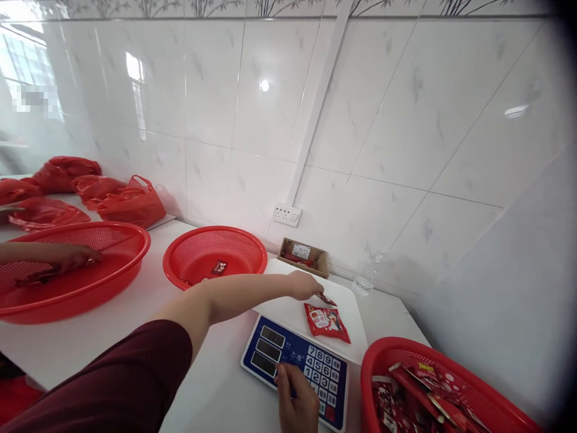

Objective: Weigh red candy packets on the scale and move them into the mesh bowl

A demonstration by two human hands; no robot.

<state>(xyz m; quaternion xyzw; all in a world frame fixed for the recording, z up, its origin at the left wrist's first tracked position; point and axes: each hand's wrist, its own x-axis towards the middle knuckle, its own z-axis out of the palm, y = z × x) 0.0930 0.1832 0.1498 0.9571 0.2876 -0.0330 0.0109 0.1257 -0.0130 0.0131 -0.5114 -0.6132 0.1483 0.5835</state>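
My left hand point(304, 284) reaches across from the lower left and pinches a small red packet point(328, 299) above the white pan point(282, 270) of a digital scale. A larger red printed packet point(327, 323) lies on the pan, just below that hand. My right hand point(296, 400) is over the scale's blue keypad panel point(295, 367), beside the dark display windows. Its fingers are curled, thumb towards the forefinger; whatever may be between them is hidden.
A red basket point(372, 355) of packets stands right of the scale. Another red basket point(215, 231) holds a few packets. A cardboard box point(322, 264) and clear plastic container point(363, 282) stand near the wall. Left, a co-worker's hand point(74, 257) reaches into a basket point(90, 304); red bags point(130, 204) lie behind.
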